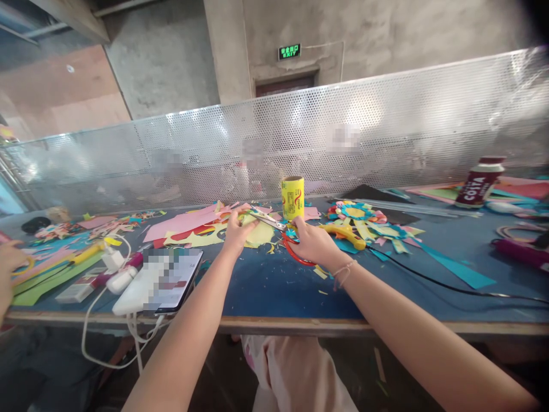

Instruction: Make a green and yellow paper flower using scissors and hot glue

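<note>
Right hand (311, 245) grips scissors (271, 220); left hand (237, 233) appears to pinch a paper scrap (249, 217). Cutting seems partway: paper flower (355, 212) formed, pink paper (184, 222) loose.

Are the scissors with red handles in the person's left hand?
No, the right hand holds the scissors by their red handles.

The person's left arm (184, 337) and right arm (412, 320), both bare, reach from the frame's lower corners toward its middle. The left hand (237, 236), left of centre, points its thumb rightward; the right hand (316, 245), right of centre, curls its fingers.
</note>
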A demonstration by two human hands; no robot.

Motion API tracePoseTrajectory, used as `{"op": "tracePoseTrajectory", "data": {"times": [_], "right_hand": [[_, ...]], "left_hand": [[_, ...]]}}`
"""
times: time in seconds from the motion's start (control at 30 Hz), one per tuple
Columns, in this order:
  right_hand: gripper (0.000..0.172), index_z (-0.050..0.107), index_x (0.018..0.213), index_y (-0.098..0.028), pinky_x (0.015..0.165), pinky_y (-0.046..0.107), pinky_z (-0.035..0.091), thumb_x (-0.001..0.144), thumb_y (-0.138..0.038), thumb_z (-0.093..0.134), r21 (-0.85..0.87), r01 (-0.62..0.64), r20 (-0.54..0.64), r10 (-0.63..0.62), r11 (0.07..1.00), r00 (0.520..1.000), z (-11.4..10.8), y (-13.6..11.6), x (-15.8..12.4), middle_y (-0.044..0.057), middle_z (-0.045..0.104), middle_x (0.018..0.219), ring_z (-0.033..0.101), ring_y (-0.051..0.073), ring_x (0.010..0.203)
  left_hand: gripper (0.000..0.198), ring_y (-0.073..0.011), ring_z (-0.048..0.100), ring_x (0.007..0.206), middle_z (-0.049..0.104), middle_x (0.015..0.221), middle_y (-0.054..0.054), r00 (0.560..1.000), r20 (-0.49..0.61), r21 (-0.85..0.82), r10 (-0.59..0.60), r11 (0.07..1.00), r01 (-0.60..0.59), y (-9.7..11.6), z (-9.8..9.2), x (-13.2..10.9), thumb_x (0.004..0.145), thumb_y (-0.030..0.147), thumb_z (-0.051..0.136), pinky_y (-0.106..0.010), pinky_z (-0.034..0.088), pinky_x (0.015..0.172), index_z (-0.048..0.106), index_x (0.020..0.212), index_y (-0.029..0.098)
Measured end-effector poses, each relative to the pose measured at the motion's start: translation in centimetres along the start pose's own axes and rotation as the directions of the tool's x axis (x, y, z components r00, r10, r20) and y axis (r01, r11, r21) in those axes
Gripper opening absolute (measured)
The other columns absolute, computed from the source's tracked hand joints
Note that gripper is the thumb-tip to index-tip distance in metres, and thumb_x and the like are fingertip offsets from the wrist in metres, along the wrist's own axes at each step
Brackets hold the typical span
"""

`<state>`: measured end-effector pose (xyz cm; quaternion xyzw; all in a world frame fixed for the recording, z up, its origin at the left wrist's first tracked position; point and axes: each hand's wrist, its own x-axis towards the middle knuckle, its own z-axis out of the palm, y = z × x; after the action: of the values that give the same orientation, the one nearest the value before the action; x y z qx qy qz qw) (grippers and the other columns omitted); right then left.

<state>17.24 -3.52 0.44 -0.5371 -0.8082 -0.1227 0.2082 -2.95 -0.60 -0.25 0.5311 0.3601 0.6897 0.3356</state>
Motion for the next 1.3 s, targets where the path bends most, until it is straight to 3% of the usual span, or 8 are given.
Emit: {"op": "tracePoseTrajectory", "data": {"times": [0.1, 0.27, 0.53, 0.73, 1.03, 1.3], "right_hand": [[0.046, 0.041, 0.11, -0.012, 0.05, 0.027, 0.027, 0.08, -0.048, 0.04, 0.004, -0.005, -0.009, 0.005, 1.0, 1.0, 0.0, -0.1, 0.0, 0.01, 0.066, 0.081, 0.062, 0.025, 0.068], [0.045, 0.041, 0.11, -0.013, 0.05, 0.027, 0.027, 0.08, -0.047, 0.04, 0.016, -0.004, -0.022, 0.005, 1.0, 1.0, 0.1, -0.2, 0.0, 0.01, 0.066, 0.083, 0.062, 0.025, 0.069], [0.045, 0.04, 0.109, -0.013, 0.051, 0.026, 0.028, 0.081, -0.049, 0.04, 0.04, -0.005, -0.026, 0.006, 0.999, 1.0, 0.4, -0.2, 0.0, 0.01, 0.066, 0.081, 0.062, 0.024, 0.069], [0.043, 0.039, 0.109, -0.013, 0.052, 0.027, 0.028, 0.082, -0.047, 0.039, 0.039, 0.011, -0.004, -0.011, 0.999, 1.0, 0.2, -0.2, 0.0, 0.009, 0.065, 0.08, 0.062, 0.024, 0.07], [0.047, 0.039, 0.112, -0.016, 0.05, 0.025, 0.026, 0.08, -0.05, 0.041, 0.026, 0.034, 0.016, -0.034, 0.999, 0.999, 0.0, 0.4, 0.1, 0.008, 0.066, 0.078, 0.061, 0.022, 0.068], [0.041, 0.042, 0.108, -0.018, 0.048, 0.024, 0.023, 0.08, -0.048, 0.044, -0.012, 0.024, 0.02, -0.024, 1.0, 1.0, 0.2, 0.6, 0.3, 0.006, 0.065, 0.076, 0.06, 0.02, 0.065]], "left_hand": [[0.047, -0.0214, 0.061, 0.091, 0.063, 0.094, -0.005, 0.999, -0.023, -0.032, -0.024, 0.999, 0.023, -0.1, 0.1, 0.1, 0.053, 0.021, 0.075, -0.033, 0.05, 0.074, 0.053, 0.094, 0.02], [0.037, -0.0219, 0.062, 0.088, 0.064, 0.084, -0.004, 1.0, 0.029, -0.07, -0.005, 0.998, 0.007, 0.1, 0.3, 0.0, 0.053, 0.024, 0.074, -0.033, 0.05, 0.074, 0.056, 0.085, 0.018], [0.037, -0.0212, 0.062, 0.089, 0.064, 0.084, -0.002, 0.999, 0.046, -0.06, 0.009, 0.998, -0.006, 0.6, 0.3, -0.3, 0.056, 0.022, 0.072, -0.032, 0.049, 0.073, 0.057, 0.089, 0.02], [0.031, -0.0214, 0.062, 0.085, 0.063, 0.08, -0.002, 0.998, 0.055, -0.059, 0.005, 0.998, -0.002, 0.6, 0.3, -0.3, 0.056, 0.023, 0.073, -0.031, 0.05, 0.071, 0.055, 0.081, 0.019], [0.031, -0.0195, 0.06, 0.088, 0.063, 0.091, -0.005, 0.996, 0.086, 0.088, 0.009, 0.996, -0.017, -0.4, -0.3, 0.5, 0.058, 0.023, 0.072, -0.03, 0.048, 0.074, 0.059, 0.085, 0.017], [0.035, -0.0186, 0.06, 0.085, 0.063, 0.089, -0.005, 0.998, 0.067, 0.115, -0.008, 0.993, 0.0, -0.4, -0.5, 0.5, 0.057, 0.024, 0.073, -0.029, 0.048, 0.073, 0.057, 0.087, 0.018]]}}
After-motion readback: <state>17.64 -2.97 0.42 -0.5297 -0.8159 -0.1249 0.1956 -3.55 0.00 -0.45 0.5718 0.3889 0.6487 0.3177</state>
